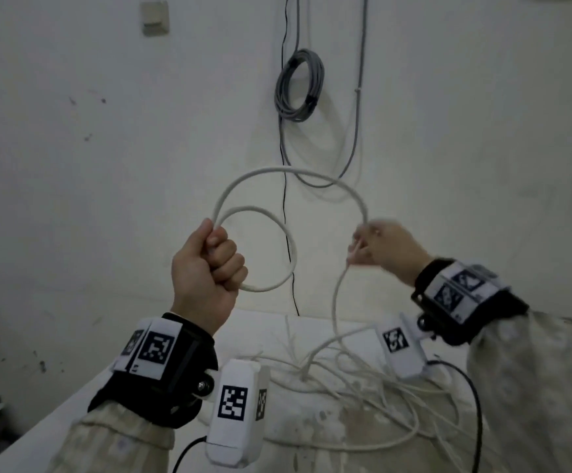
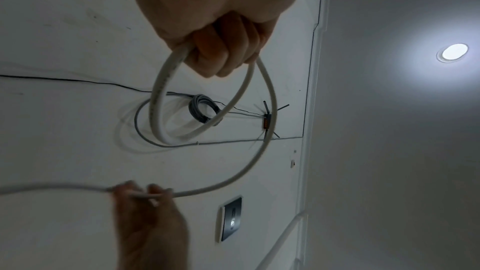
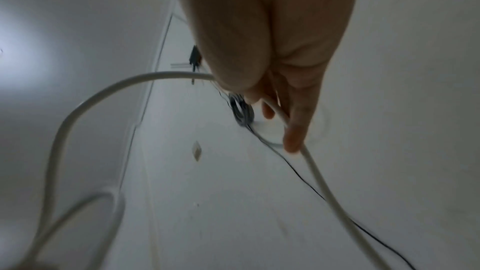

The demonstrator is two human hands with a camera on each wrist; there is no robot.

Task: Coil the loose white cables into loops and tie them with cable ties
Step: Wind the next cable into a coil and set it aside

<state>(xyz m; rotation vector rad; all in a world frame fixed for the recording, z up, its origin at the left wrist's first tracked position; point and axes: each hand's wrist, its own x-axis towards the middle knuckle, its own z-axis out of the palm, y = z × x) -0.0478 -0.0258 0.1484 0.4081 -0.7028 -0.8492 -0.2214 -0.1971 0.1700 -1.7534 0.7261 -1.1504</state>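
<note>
White plaster wall point(image 1: 107, 165) fills most of the head view, with a grey cable coil point(image 1: 300, 85) hanging at upper centre. Below it, a stained white table point(image 1: 329, 431) at the bottom of the frame carries the tangled slack of the white cable point(image 1: 288, 172). From there one strand rises to the right hand point(image 1: 385, 249), at centre right, which pinches it in blurred fingertips, apparently feeding length across. The cable arches over to the left hand point(image 1: 206, 271), left of centre, a closed fist clamping one finished loop point(image 1: 277, 247) so it cannot spring open. Smooth, round and fairly stiff, the cable holds wide curves. No cable tie is visible.
</note>
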